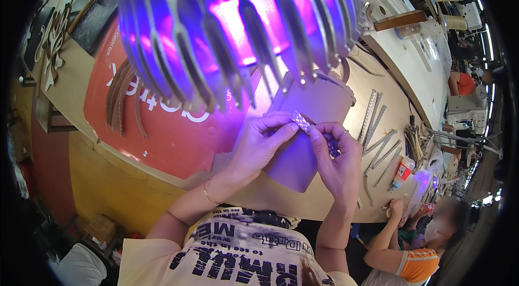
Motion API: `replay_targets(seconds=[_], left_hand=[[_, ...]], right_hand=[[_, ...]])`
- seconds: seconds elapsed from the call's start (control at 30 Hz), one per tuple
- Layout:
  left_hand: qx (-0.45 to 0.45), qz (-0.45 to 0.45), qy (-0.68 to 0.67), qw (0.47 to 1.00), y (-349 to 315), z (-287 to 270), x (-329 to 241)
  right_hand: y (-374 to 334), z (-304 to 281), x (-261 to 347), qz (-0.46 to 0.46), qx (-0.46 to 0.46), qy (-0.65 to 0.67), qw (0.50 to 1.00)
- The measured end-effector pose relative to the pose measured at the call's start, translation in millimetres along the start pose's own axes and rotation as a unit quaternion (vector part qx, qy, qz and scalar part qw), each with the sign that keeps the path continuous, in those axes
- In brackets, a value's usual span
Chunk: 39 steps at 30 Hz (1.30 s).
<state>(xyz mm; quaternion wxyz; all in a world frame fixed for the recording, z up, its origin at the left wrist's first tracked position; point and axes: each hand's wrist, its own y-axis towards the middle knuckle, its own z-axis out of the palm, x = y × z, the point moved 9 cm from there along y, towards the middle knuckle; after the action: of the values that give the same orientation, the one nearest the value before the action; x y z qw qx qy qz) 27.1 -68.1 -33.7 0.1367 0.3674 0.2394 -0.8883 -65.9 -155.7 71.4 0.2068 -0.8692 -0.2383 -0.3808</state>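
Between my two hands, in front of my chest, is a short pale braided strip (300, 121), tinted violet by the light. My left hand (264, 141) pinches one end of it between thumb and fingers. The other end is pinched by my right hand (336, 157), whose fingers curl around a further braided part in the palm. Below my hands lies a smooth brown sheet (319, 103). Several more braided strips (370, 118) lie on the table to the right of my right hand.
A purple-glowing lamp with metal prongs (246, 26) hangs over the table's far side. A red board (167, 143) bearing brown strips (123, 101) lies left. At right stand a bottle (403, 171), a white machine table (408, 64) and another person (411, 253) at work.
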Motion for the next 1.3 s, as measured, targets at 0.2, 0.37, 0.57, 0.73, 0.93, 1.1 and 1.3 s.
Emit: replay_targets(seconds=[0.2, 0.37, 0.57, 0.73, 0.93, 1.1, 1.3], left_hand=[[-0.006, -0.002, 0.011, 1.000, 0.7, -2.2, 1.1], [-0.008, -0.008, 0.001, 1.000, 0.3, -1.7, 1.2], [-0.013, -0.018, -0.003, 1.000, 1.0, -1.6, 2.1], [0.002, -0.034, -0.025, 0.999, 2.5, -2.9, 3.3], [-0.004, -0.035, -0.022, 0.999, 1.9, -2.1, 3.4], [-0.004, -0.019, -0.020, 1.000, 1.1, -1.6, 1.2], [0.001, -0.036, -0.024, 0.999, 1.7, -4.7, 4.0]], right_hand=[[0.5, -0.2, 1.2, -0.014, -0.012, 0.008, 1.000], [-0.1, -0.4, 0.4, -0.009, -0.006, 0.016, 1.000], [0.5, -0.1, -2.6, -0.003, 0.003, 0.021, 1.000], [-1.2, 3.3, -3.0, -0.010, 0.023, 0.015, 1.000], [-1.9, 1.1, -5.7, 0.009, 0.011, 0.024, 1.000], [0.6, 0.2, -2.4, -0.015, -0.006, 0.027, 0.999], [1.3, 0.8, -3.5, -0.013, -0.004, 0.024, 1.000]])
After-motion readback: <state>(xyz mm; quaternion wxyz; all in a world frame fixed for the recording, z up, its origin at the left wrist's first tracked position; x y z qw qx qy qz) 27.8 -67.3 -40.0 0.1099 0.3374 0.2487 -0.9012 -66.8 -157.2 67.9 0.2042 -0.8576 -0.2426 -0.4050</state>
